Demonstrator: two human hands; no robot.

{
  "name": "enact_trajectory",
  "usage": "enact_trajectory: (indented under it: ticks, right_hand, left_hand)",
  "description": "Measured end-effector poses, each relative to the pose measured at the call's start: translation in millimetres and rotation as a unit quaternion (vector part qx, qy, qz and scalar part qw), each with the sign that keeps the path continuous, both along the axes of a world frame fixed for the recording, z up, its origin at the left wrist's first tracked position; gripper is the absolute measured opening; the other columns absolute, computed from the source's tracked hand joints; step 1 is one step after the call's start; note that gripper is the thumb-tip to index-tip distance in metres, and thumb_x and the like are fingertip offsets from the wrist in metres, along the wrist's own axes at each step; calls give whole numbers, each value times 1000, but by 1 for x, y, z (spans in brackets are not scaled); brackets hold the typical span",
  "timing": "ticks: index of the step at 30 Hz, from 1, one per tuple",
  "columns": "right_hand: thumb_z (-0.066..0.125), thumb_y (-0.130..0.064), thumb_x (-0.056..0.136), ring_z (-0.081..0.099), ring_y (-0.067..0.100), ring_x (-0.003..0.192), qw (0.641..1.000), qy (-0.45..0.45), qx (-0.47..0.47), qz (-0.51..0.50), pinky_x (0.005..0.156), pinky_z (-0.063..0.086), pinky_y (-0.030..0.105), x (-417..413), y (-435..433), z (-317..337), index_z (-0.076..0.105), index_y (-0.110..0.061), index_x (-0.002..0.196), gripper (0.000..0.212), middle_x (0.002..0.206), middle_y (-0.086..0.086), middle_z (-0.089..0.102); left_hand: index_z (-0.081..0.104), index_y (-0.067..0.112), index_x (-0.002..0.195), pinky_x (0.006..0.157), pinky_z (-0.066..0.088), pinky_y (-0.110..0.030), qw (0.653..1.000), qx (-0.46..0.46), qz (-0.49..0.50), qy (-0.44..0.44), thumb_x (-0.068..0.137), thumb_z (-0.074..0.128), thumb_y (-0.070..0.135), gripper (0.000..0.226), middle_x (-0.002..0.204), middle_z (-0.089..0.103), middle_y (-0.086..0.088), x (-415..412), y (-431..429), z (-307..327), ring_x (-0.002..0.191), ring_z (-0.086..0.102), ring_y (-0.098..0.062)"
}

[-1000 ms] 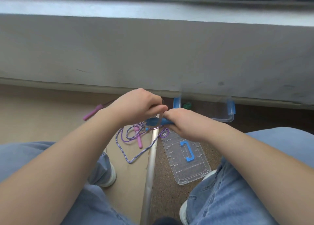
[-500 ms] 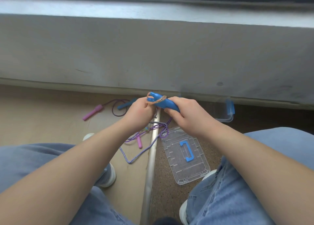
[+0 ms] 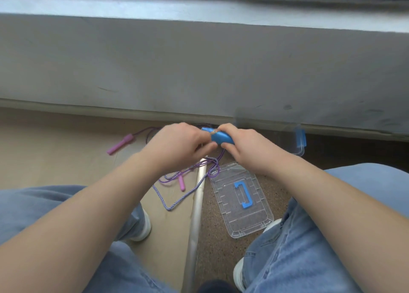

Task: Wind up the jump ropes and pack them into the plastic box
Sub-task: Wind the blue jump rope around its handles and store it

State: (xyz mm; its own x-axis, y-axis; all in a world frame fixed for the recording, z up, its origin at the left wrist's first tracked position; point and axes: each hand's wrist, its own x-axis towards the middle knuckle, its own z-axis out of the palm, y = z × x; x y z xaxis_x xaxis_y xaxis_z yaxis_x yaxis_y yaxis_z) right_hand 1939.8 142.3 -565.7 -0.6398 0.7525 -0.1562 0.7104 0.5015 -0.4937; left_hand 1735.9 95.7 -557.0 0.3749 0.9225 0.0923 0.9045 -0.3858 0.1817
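Both hands meet over the floor on the blue jump rope handles point(image 3: 221, 136), which have a tan rubber band around them. My right hand point(image 3: 250, 147) grips the handles from the right; my left hand point(image 3: 180, 143) pinches their left end at the band. The blue-and-white striped rope point(image 3: 177, 201) hangs from them and loops on the floor. A purple jump rope point(image 3: 177, 177) with pink handles point(image 3: 120, 144) lies loose on the floor under my left hand. The clear plastic box point(image 3: 299, 141) with blue latches sits behind my right hand, mostly hidden.
The clear box lid point(image 3: 254, 215) with a blue handle lies flat on the speckled floor between my knees. A metal floor strip point(image 3: 197, 215) runs toward me. A grey wall point(image 3: 199, 67) stands just beyond the hands. My shoes and jeans frame the lower view.
The blue handles have tilted flatter and my left hand has closed over their left end at the rubber band. Both hands have shifted slightly up toward the wall.
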Motion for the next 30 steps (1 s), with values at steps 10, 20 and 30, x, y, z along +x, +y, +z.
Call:
enact_trajectory:
  ticks: [10,20,30]
  right_hand:
    - [52,-30,103,57,6,73,987,70,-82,118,68,45,24,-5,-16,15,46,-37,135,34,88,-16,61]
    - [52,-30,103,60,21,82,991,125,-46,3,77,45,34,-4,-19,6,36,-25,153,53,99,-5,65]
    - [51,-29,102,62,18,73,984,106,-47,-134,67,46,33,1,-2,-1,47,-30,137,34,90,3,65]
  left_hand:
    - [55,23,55,52,32,-29,952,-78,128,-267,83,50,64,50,52,50,-9,-29,15,-7,51,39,-10]
    - [58,14,78,47,37,-24,788,-308,258,-466,101,43,11,27,55,42,4,10,2,-31,49,35,-13]
    - [48,17,65,50,41,-34,967,-149,66,-197,95,46,49,44,51,45,-4,8,-11,-25,46,42,-14]
